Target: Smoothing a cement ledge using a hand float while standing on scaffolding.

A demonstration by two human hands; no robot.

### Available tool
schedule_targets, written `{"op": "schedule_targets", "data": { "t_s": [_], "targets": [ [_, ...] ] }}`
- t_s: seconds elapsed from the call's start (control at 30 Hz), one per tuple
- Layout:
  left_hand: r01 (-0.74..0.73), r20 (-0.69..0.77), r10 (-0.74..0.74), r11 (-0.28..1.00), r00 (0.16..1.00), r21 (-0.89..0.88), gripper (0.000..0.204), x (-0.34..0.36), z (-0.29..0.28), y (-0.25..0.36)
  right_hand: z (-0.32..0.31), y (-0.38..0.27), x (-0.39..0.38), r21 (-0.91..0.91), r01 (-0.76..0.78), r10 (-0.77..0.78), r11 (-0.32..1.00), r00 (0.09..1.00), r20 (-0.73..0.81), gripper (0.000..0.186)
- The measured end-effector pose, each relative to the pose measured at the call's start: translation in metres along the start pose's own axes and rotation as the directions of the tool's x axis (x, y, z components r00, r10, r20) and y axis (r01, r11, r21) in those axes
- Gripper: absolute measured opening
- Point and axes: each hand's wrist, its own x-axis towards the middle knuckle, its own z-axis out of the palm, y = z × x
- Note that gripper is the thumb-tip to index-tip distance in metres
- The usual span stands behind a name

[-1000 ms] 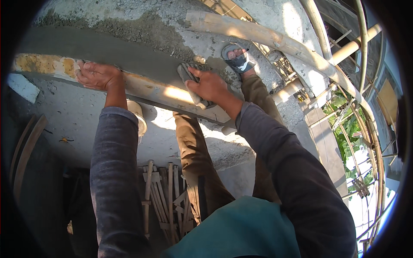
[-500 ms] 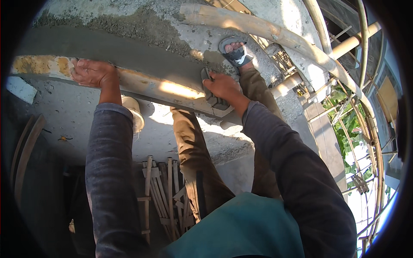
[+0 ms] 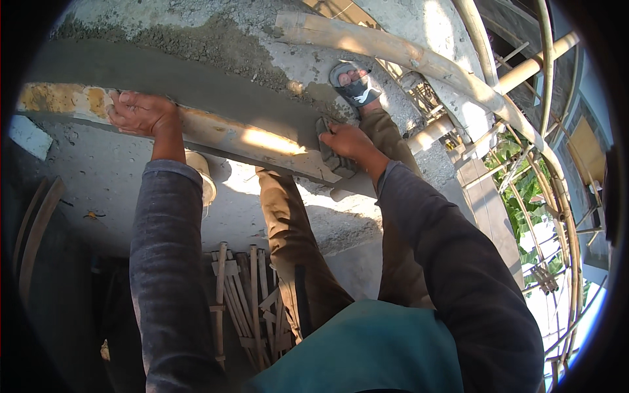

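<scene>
My left hand (image 3: 141,114) is closed over the edge of a long pale board (image 3: 223,134) with ochre stains, its thumb on top. My right hand (image 3: 347,141) grips a grey, cement-covered rectangular float (image 3: 331,157) across the board and the band of smooth wet grey mortar (image 3: 164,72) along its upper side, toward the board's right end. Crumbly mortar (image 3: 216,39) lies above the band. A round cream bucket (image 3: 205,180) is partly hidden below the board, beside my left forearm.
My sandaled right foot (image 3: 354,88) stands above the board. Curved bamboo poles (image 3: 406,49) and scaffolding (image 3: 563,216) run along the right, with greenery (image 3: 527,177) beyond. Loose sticks (image 3: 236,301) are below, curved wooden strips (image 3: 42,229) at left, and a white block (image 3: 29,134) near the board.
My right hand with the float has moved right and somewhat down along the mortar band. My left hand stays on the board, with only slight shifting.
</scene>
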Motion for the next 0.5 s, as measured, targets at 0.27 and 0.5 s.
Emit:
{"op": "schedule_targets", "data": {
  "t_s": [0.27,0.5],
  "targets": [
    [0.041,0.010,-0.041,0.999,0.999,-0.013,0.058,-0.007,0.002,0.013,-0.013,-0.009,0.017,0.215,0.152,-0.147,0.965,0.988,-0.038,0.072],
    [-0.001,0.000,0.001,1.000,1.000,0.025,0.060,0.002,-0.008,0.000,0.002,0.038,-0.002,0.079,-0.130,0.117,0.988,0.982,0.148,0.067]
  ]
}}
